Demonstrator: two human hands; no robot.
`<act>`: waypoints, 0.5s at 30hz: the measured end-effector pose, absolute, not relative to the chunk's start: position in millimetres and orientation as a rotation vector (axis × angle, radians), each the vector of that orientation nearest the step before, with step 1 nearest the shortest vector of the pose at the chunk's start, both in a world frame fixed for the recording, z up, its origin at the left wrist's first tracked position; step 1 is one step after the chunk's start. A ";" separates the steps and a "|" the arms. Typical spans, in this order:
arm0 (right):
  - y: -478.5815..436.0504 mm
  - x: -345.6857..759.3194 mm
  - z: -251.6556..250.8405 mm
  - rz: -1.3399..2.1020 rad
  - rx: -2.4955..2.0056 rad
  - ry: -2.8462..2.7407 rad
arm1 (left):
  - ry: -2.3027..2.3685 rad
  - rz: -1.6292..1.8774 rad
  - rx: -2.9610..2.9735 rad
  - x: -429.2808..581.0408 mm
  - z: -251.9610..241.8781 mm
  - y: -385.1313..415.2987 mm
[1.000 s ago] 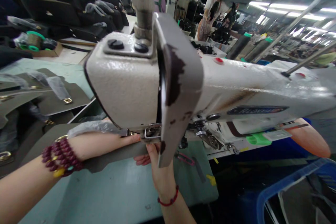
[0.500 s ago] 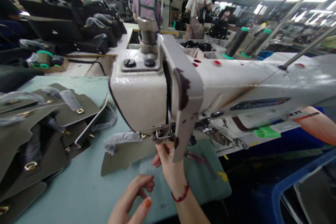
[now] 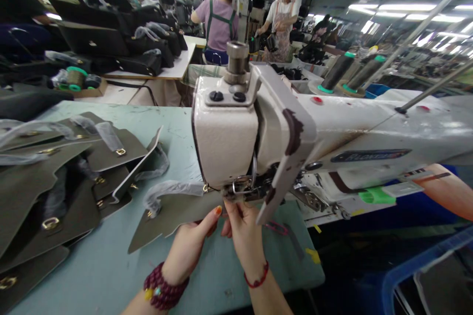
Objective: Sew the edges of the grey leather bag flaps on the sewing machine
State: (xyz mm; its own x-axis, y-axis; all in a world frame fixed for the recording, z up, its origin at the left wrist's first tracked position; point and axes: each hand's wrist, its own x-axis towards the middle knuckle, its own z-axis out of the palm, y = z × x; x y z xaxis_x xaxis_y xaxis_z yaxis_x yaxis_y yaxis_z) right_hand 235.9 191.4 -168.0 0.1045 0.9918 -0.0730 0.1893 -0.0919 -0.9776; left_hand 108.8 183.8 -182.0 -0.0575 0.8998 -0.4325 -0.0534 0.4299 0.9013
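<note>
Workshop benches run back to 12 o'clock, where two people stand among dark bags, too far off to show what they handle. At the far left, at 9 o'clock, a stack of olive leather flaps (image 3: 44, 177) with brass buckles lies on the pale green table (image 3: 96, 266); the picture's edge cuts the stack off, and clear plastic wrapping blurs some of the hardware. Next to the right, one olive leather panel (image 3: 173, 214) lies flat on the table, its far end wrapped in a plastic sleeve (image 3: 166, 191) and its right end running in under the head of the sewing machine (image 3: 229, 142), where it is lost from sight.

The left hand (image 3: 192, 241), with a dark red bead bracelet at the wrist, rests on the panel at 6 o'clock, fingers curled and the thumb stretched up across the panel's near edge; whether it pinches the leather or only presses it I cannot tell. Just right of it and touching it, the right hand (image 3: 242, 231), with a thin red cord at the wrist, reaches up to the metal parts under the machine head; its fingertips are partly closed there, but the chipped grey guard plate (image 3: 284, 157) hides what they hold. The needle itself cannot be made out. At 3 o'clock the machine arm runs out of view, and an orange form beneath it is cut off.
</note>
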 end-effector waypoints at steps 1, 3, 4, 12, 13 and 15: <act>188.5 237.9 -167.7 1.148 -1.442 -1.192 | 1.411 0.935 0.792 109.9 -181.5 184.4; 182.6 242.1 -166.7 1.237 -1.378 -1.113 | 1.393 0.945 0.721 112.7 -181.0 186.2; 180.0 243.8 -166.0 1.271 -1.342 -1.089 | 1.379 0.951 0.682 113.8 -180.8 187.1; 177.6 239.9 -160.4 1.303 -1.260 -1.051 | 1.153 0.983 0.551 113.0 -168.7 185.1; 178.2 239.2 -160.0 1.301 -1.262 -1.042 | 1.143 0.976 0.551 112.7 -167.5 184.7; 178.9 238.9 -159.5 1.312 -1.265 -1.032 | 1.135 0.968 0.547 112.6 -166.0 184.4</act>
